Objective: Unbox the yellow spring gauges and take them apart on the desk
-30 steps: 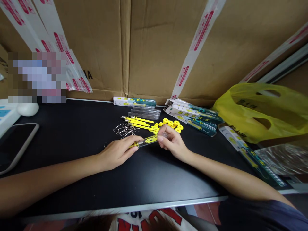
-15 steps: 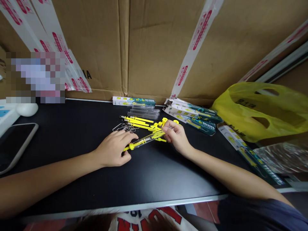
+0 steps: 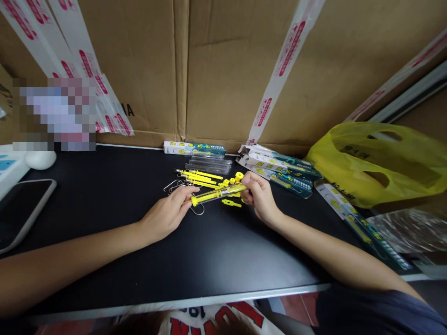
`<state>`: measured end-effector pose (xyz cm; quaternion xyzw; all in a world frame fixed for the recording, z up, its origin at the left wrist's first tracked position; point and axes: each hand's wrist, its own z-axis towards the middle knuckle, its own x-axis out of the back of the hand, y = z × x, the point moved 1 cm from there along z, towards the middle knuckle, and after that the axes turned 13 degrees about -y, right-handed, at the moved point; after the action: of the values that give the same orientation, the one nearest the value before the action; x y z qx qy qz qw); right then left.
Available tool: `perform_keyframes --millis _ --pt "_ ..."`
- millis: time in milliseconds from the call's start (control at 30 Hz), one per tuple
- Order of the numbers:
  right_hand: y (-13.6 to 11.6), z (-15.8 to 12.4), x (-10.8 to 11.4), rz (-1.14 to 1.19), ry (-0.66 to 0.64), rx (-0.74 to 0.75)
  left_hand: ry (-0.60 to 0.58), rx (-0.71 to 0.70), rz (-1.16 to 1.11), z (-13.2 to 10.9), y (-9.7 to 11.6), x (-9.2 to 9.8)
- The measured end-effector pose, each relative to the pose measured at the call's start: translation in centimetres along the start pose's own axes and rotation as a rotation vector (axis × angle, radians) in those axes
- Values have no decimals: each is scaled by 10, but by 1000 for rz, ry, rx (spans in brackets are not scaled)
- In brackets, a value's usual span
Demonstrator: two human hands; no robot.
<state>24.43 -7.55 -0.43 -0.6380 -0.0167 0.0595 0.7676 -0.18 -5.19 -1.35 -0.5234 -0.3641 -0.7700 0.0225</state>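
Observation:
A clear-tubed spring scale with yellow end pieces is held tilted above the table between my two hands. My left hand is closed at its lower left end, fingertips pinching by the yellow cap. A curved wire hook shows just below those fingertips; whether it is attached is hidden. My right hand grips the other end, fingers curled around it. Behind the scale lie yellow rods with springs, small yellow caps, loose yellow pieces and wire hooks.
Clear plastic tubes lie behind the rods, near a printed box. More printed boxes are piled on the right, beside a yellow plastic bag. A phone rests at the left. A large cardboard box stands behind the table.
My left hand's fingers have drawn together at the scale's left end, and a hook now shows beneath them. The yellow rod that stuck out there is now mostly out of sight.

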Motion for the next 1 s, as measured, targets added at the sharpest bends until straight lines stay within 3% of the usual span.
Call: perform_keyframes --millis 200,433,733,1000 --pt "5 -4 -5 -46 -92 -10 53 -15 -62 -1 3 9" --pt "-2 -15 -15 -230 -198 -8 -85 -61 10 -3 3 5" --pt "2 -11 -12 -94 -143 -2 -241 -44 105 -1 5 -3" --pt "1 -10 -12 29 -199 -75 -209 -40 141 -1 3 -2"
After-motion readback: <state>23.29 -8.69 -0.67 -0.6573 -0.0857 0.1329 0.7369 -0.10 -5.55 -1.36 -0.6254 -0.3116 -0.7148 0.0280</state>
